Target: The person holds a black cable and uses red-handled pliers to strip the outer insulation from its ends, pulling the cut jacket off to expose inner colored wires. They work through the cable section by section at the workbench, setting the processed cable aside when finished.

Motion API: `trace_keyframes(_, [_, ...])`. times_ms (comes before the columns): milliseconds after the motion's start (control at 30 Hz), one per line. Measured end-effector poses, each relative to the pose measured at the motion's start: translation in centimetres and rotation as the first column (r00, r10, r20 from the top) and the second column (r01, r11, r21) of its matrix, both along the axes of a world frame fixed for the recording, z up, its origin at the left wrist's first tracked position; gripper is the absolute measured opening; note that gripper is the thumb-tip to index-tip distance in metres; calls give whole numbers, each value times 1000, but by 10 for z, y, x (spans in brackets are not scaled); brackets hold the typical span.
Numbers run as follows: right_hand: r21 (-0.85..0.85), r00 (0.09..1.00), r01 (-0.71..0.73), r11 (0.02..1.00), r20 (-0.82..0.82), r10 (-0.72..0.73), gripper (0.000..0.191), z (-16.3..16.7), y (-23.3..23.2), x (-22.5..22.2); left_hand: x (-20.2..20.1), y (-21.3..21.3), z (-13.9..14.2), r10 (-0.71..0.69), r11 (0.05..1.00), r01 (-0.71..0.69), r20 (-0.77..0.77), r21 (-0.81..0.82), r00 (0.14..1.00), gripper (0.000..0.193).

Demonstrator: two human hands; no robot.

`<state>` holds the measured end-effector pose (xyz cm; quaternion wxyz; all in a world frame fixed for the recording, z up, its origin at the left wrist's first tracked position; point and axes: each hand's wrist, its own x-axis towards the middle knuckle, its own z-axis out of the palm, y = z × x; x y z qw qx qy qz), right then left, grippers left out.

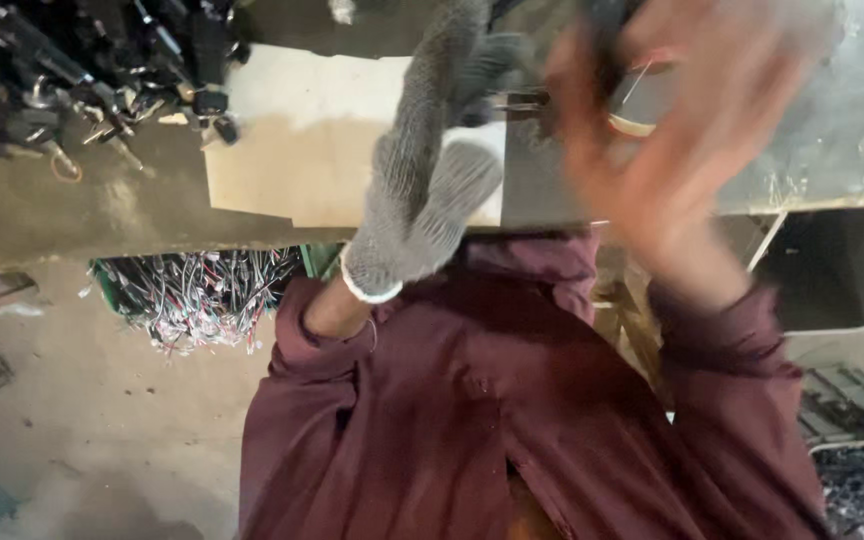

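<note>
My left hand (422, 190) wears a grey knitted glove and reaches up over the workbench edge. Its fingers curl around a small dark part (512, 55) that is mostly hidden. My right hand (672, 130) is bare and heavily blurred by motion, just right of the glove. Behind it lie a dark object and a thin tan ring (635, 122); whether the hand grips either cannot be told. Both arms are in maroon sleeves (512, 400).
A heap of dark metal parts with hooks and rings (82, 70) lies at the top left of the bench. A tan cardboard sheet (302, 130) covers the middle. Below hangs a green crate of bundled wires (202, 290). A grey metal surface (842, 120) is at right.
</note>
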<state>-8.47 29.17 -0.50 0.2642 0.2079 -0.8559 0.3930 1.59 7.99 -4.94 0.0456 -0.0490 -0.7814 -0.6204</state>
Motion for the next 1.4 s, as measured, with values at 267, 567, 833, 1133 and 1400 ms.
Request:
trace_keyframes(267, [-466, 755, -419, 779, 297, 585, 48, -5, 7, 79, 42, -8, 40, -333, 843, 142, 295, 519, 896, 30])
trace_keyframes(567, [-897, 658, -131, 421, 239, 714, 28, 17, -26, 81, 0, 24, -22, -335, 848, 284, 38, 448, 941, 42])
trace_keyframes(833, [-74, 795, -529, 846, 306, 524, 17, 13, 16, 87, -36, 10, 49, -123, 965, 137, 76, -222, 989, 46])
trace_keyframes(1133, [202, 896, -420, 885, 247, 369, 28, 6, 10, 66, -3, 34, 69, -108, 711, 24, 76, 703, 991, 24])
trace_keyframes(1400, [-300, 987, -155, 941, -19, 157, 44, 69, 30, 63, 42, 73, 48, -550, 829, 559, 190, 7, 813, 34])
